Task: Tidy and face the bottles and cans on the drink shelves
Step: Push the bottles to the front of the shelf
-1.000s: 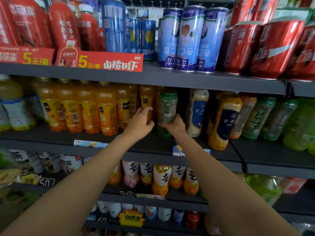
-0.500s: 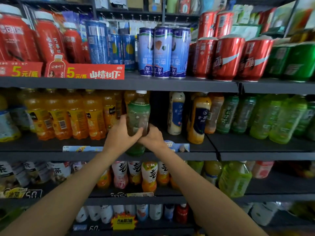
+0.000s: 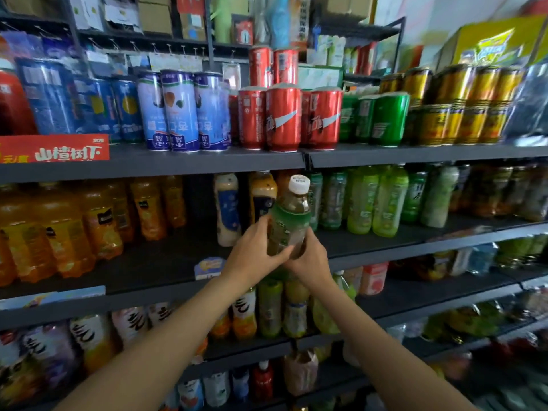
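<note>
Hands [image 3: 255, 256] [image 3: 311, 262] wrapped round tilted green-labelled bottle [image 3: 289, 221], arms outstretched.

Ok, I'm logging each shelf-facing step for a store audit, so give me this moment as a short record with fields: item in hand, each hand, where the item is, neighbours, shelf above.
item in hand: green-labelled tea bottle, white cap, tilted
left hand: grips the bottle's lower body
right hand: grips the bottle's base
position: lifted off the middle shelf, in front of it
neighbours: orange juice bottles to the left, green bottles to the right
shelf above: blue cans, red cola cans, green cans, gold cans
</note>
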The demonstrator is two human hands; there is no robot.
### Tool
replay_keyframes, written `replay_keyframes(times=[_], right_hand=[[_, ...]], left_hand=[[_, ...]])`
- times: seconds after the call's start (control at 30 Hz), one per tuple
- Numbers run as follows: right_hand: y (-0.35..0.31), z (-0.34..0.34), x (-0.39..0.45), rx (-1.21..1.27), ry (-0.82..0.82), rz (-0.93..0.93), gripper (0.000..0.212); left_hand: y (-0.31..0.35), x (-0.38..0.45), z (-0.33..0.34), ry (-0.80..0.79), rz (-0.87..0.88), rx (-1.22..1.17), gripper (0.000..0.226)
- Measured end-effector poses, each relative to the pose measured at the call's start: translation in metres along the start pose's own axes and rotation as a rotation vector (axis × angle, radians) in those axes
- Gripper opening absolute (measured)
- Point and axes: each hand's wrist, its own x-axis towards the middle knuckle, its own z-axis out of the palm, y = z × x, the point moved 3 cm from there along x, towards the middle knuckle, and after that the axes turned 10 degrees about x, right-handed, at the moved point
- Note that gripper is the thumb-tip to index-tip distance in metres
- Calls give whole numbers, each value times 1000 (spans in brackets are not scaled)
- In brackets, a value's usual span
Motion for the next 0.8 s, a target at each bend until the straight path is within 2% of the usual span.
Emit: replay_keyframes(times=[0.13, 0.23, 0.37, 0.57, 0.73, 0.8], right_hand=[[27, -45, 25, -214, 160, 39, 49], [52, -67, 47, -288, 150, 113, 51], [74, -82, 79, -273, 144, 207, 61], [93, -88, 129, -319, 21, 277, 63], [102, -83, 141, -298, 19, 263, 66], [105, -81, 141, -283, 16, 254, 71]], left_hand=[[31, 38, 43, -105, 13, 39, 57], [36, 63, 74, -192, -42, 115, 52], [28, 85, 99, -215, -173, 156, 51], [17, 107, 112, -97, -355, 134, 42], [20, 119, 112, -6, -268, 188, 53], [21, 128, 106, 61, -296, 155, 61]])
